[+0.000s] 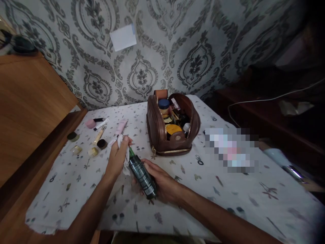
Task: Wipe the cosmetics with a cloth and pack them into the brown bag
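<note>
A dark green bottle (142,176) with a printed label and barcode lies tilted in my right hand (162,181), whose fingers wrap round its body. At the bottle's green neck, my left hand (118,154) pinches a crumpled white wipe or cloth (126,168). Part of the cloth is hidden behind my left fingers and the bottle. Beyond the bottle stands a brown toiletry bag (162,139), unzipped and filled with jars and small bottles, among them a blue-lidded jar (164,104) and a yellow round lid (173,129). A pink tube (122,126) lies just past my left hand.
Several small cosmetics lie on the left of the patterned tablecloth (76,203), including a pink jar (90,123) and a dark-lidded jar (73,136). On the right are a blurred-out object (231,149) and a pale blue item (275,157). A wooden panel (33,91) borders the left.
</note>
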`<state>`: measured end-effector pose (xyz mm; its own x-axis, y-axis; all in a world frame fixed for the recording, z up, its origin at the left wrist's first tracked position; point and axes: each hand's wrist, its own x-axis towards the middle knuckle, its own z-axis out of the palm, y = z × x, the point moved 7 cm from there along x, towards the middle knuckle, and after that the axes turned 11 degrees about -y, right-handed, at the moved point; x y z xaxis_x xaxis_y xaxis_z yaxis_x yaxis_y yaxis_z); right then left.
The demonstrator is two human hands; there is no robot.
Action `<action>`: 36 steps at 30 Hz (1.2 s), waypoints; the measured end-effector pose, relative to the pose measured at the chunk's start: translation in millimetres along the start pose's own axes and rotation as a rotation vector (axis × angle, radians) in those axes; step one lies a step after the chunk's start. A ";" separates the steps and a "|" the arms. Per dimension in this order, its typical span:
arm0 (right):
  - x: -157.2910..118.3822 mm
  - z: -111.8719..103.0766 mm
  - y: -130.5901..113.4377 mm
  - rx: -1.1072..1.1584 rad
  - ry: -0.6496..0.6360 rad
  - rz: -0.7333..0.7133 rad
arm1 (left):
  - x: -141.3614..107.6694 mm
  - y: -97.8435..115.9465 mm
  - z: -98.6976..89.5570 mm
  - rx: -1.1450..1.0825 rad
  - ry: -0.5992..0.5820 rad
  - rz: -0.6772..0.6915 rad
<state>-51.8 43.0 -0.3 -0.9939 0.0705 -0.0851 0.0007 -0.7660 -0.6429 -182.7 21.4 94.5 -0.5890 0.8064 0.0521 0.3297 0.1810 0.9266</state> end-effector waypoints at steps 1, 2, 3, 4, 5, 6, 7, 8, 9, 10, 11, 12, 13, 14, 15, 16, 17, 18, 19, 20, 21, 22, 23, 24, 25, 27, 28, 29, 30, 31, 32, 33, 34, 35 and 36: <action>0.2 -1.8 -0.5 -0.002 0.017 -0.011 | -1.5 1.5 0.9 0.017 0.018 0.038; 0.2 -3.8 -1.2 -0.004 0.038 -0.023 | -3.4 2.7 2.1 0.039 0.030 0.069; 0.2 -5.6 -1.8 -0.004 0.058 -0.034 | -5.5 3.1 3.8 0.062 0.036 0.088; 0.3 -6.7 -2.0 -0.006 0.073 -0.038 | -7.8 2.9 5.4 0.084 0.042 0.098; 0.5 -7.6 -2.1 -0.008 0.088 -0.039 | -10.5 1.9 6.7 0.107 0.052 0.100; 0.8 -8.3 -2.2 -0.010 0.103 -0.041 | -13.4 0.8 8.3 0.135 0.060 0.104; 1.1 -8.8 -2.5 -0.013 0.116 -0.044 | -16.6 0.4 10.4 0.171 0.064 0.121; 1.5 -9.1 -3.0 -0.015 0.126 -0.049 | -20.2 0.7 13.3 0.215 0.063 0.152; 1.7 -9.4 -4.1 -0.017 0.136 -0.061 | -24.2 1.4 17.0 0.261 0.057 0.194; 1.9 -9.4 -5.6 -0.020 0.143 -0.075 | -28.3 2.1 21.7 0.307 0.042 0.239; 1.8 -9.3 -7.6 -0.023 0.150 -0.094 | -32.5 2.0 26.7 0.349 0.023 0.275; 1.6 -8.9 -9.8 -0.027 0.153 -0.111 | -36.7 1.1 31.2 0.386 0.008 0.298; 1.1 -8.5 -12.1 -0.031 0.158 -0.129 | -40.5 -0.9 35.2 0.418 -0.005 0.304; 0.3 -8.2 -14.5 -0.034 0.166 -0.147 | -44.2 -3.4 38.5 0.446 -0.016 0.300; -0.6 -7.7 -16.7 -0.036 0.173 -0.161 | -47.8 -5.5 41.1 0.472 -0.024 0.297; -1.3 -7.3 -18.4 -0.036 0.179 -0.171 | -51.5 -7.0 43.0 0.493 -0.027 0.301; -1.9 -7.0 -19.5 -0.033 0.186 -0.179 | -55.2 -7.6 44.4 0.512 -0.026 0.313; -2.2 -6.8 -20.1 -0.026 0.191 -0.184 | -59.0 -7.7 45.4 0.529 -0.021 0.329; -2.4 -7.2 -20.2 -0.017 0.198 -0.191 | -62.7 -7.4 46.1 0.546 -0.011 0.346; -2.2 -7.8 -19.6 -0.006 0.205 -0.192 | -66.4 -7.0 46.7 0.563 0.001 0.363; -1.8 -8.9 -18.7 0.010 0.213 -0.191 | -70.1 -6.4 47.9 0.582 0.010 0.380; -1.3 -10.3 -17.7 0.030 0.225 -0.192 | -73.8 -5.9 50.3 0.605 0.010 0.395; -0.8 -11.8 -16.5 0.051 0.233 -0.187 | -77.8 -5.1 54.0 0.633 -0.001 0.415; -0.1 -13.0 -15.3 0.072 0.238 -0.175 | -82.3 -3.8 58.4 0.663 -0.014 0.443; 0.5 -14.0 -14.4 0.093 0.240 -0.162 | -87.4 -1.9 63.1 0.692 -0.024 0.480; 0.7 -15.5 -15.0 0.133 0.242 -0.148 | -99.5 3.6 71.7 0.736 -0.029 0.581; 0.5 -16.0 -15.9 0.153 0.241 -0.144 | -106.2 6.8 74.9 0.749 -0.023 0.641; 0.0 -16.2 -16.7 0.173 0.237 -0.138 | -112.7 9.8 77.2 0.759 -0.014 0.697; -0.8 -16.2 -17.4 0.190 0.234 -0.129 | -118.3 12.0 78.9 0.767 -0.012 0.743; -1.6 -16.1 -17.8 0.198 0.231 -0.116 | -123.1 13.6 80.6 0.779 -0.021 0.785; -2.6 -16.0 -18.0 0.198 0.230 -0.103 | -126.6 14.4 81.7 0.791 -0.033 0.816; -3.8 -16.3 -18.2 0.191 0.235 -0.095 | -129.0 14.9 82.2 0.800 -0.044 0.840; -4.9 -17.0 -18.7 0.181 0.245 -0.096 | -130.2 15.3 82.1 0.806 -0.054 0.859; -5.7 -17.8 -19.5 0.167 0.253 -0.107 | -130.8 15.9 81.5 0.806 -0.058 0.882; -6.1 -18.5 -20.7 0.156 0.257 -0.129 | -130.1 16.4 80.0 0.802 -0.057 0.897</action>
<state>-43.7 70.2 -0.6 -0.9242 0.3171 -0.2129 -0.1600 -0.8277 -0.5378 -41.6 -35.5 73.2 0.1111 0.8444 0.5241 0.9820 -0.1744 0.0728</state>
